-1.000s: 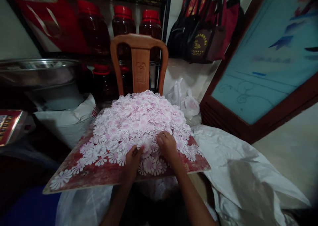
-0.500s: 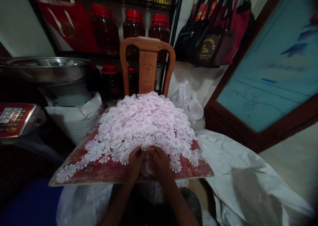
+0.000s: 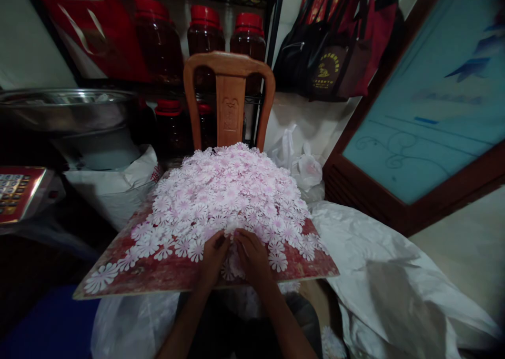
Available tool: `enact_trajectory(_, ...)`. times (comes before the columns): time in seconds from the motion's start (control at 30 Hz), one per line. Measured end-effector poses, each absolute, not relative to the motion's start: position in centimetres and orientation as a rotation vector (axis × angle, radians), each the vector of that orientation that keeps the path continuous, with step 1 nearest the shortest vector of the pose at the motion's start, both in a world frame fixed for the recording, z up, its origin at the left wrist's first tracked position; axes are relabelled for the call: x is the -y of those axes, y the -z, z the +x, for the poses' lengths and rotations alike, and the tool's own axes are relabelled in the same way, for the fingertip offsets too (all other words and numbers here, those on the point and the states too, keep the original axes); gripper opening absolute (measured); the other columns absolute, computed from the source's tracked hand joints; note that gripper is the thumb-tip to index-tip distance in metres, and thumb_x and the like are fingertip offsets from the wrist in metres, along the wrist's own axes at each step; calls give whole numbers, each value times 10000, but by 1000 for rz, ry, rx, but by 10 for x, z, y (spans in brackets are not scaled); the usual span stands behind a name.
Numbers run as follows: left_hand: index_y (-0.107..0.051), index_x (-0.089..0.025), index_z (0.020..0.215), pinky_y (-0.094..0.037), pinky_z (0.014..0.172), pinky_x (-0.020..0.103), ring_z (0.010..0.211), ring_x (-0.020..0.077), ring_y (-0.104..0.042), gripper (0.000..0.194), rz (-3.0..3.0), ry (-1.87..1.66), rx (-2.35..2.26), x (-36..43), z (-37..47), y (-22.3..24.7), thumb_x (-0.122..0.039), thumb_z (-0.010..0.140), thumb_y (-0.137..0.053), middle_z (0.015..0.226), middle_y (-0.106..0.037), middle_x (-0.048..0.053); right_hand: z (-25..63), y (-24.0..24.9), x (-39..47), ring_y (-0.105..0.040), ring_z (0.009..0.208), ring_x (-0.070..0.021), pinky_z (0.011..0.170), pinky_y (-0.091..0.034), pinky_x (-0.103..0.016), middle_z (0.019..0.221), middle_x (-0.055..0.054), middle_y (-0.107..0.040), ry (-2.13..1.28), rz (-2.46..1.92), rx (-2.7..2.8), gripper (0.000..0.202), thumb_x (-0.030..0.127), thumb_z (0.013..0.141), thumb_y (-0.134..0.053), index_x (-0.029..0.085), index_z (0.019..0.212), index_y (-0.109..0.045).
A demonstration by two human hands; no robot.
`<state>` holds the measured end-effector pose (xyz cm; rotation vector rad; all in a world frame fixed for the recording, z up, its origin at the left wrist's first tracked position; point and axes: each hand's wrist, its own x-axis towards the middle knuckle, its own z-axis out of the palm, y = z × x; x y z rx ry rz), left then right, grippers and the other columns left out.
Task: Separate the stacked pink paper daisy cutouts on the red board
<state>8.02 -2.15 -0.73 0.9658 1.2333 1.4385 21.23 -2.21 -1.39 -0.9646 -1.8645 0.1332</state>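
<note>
Right hand (image 3: 253, 252) has shifted leftward and nearer since one second ago; it now sits beside the left hand (image 3: 214, 251). Pink-white flower cutouts (image 3: 232, 190) lie heaped at frame centre on the worn red tabletop (image 3: 153, 277), with a few trailing to its lower-left corner. Both hands are at the heap's near edge, lower centre, fingertips drawn close together. Fingers curled inward on both; from my remote view I cannot tell whether they grip a flower. Behind the heap, upper centre, I log a wooden chair back (image 3: 230, 106), then red-lidded jars (image 3: 205, 35) on a dark rack (image 3: 272, 19). Upper right: hanging bags (image 3: 325, 67). Far right: door (image 3: 422, 117) with blue-green panel. Lower right: white sheeting (image 3: 363, 238). Left side: metal basin (image 3: 71, 111), white sack (image 3: 104, 190) below.
</note>
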Motion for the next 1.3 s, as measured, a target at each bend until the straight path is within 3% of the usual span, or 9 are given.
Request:
enact_trajectory(0.1, -665, -149, 861, -500, 735, 253, 822, 183, -606, 346, 953, -1427, -1298, 25, 80, 6, -436, 680, -729, 854, -663, 35, 213, 13, 22, -602, 1086, -189, 937, -535, -360, 1149, -103, -654, -135, -963, 1867, 256, 122, 938, -498, 182, 1159, -614)
enact_trajectory(0.33, -686, -181, 957, -463, 948, 329, 1075, 235, -586, 350, 847, -1433, -1429, 26, 75, 11, -436, 718, -708, 1097, -659, 71, 213, 15, 22, -586, 1091, -194, 949, -522, -361, 1149, -105, -646, -121, -989, 1888, 252, 126, 932, -503, 177, 1156, -609)
enact_trajectory(0.5, -661, -170, 940, -498, 818, 261, 901, 187, -618, 363, 964, -1367, -1171, 22, 80, 9, -443, 715, -738, 929, -667, 28, 212, 10, 24, -591, 1074, -199, 935, -526, -363, 1146, -108, -643, -111, -1004, 1925, 280, 99, 906, -505, 176, 1154, -609)
enact_trajectory(0.67, -653, -165, 860, -481, 683, 203, 767, 141, -576, 326, 990, -1414, -1228, 24, 81, 10, -456, 734, -729, 825, -619, 1, 212, -1, 31, -601, 1046, -198, 916, -531, -364, 1120, -89, -657, -76, -1007, 1917, 181, 135, 868, -569, 192, 1022, -644)
enact_trajectory(0.9, -643, -164, 816, -457, 664, 196, 716, 127, -533, 307, 1060, -1414, -1241, 22, 81, 10, -459, 759, -704, 765, -584, -10, 214, 0, 29, -573, 1105, -206, 974, -499, -396, 1120, -75, -646, -42, -999, 1786, 139, 155, 856, -599, 215, 976, -634)
enact_trajectory(1.1, -664, -154, 849, -448, 655, 202, 713, 132, -541, 314, 1080, -1385, -1245, 24, 82, 8, -456, 766, -691, 784, -607, 6, 215, 7, 22, -613, 976, -196, 877, -524, -365, 1084, -86, -639, -388, -1150, 1544, 306, 306, 863, -629, 200, 1146, -583)
enact_trajectory(1.3, -644, -163, 779, -463, 665, 210, 728, 150, -561, 357, 1017, -1386, -1285, 26, 84, 0, -499, 691, -724, 760, -604, 4, 222, 12, 13, -602, 775, -160, 718, -510, -283, 841, -29, -639, -781, -1117, 1388, 207, 372, 836, -638, 178, 908, -639)
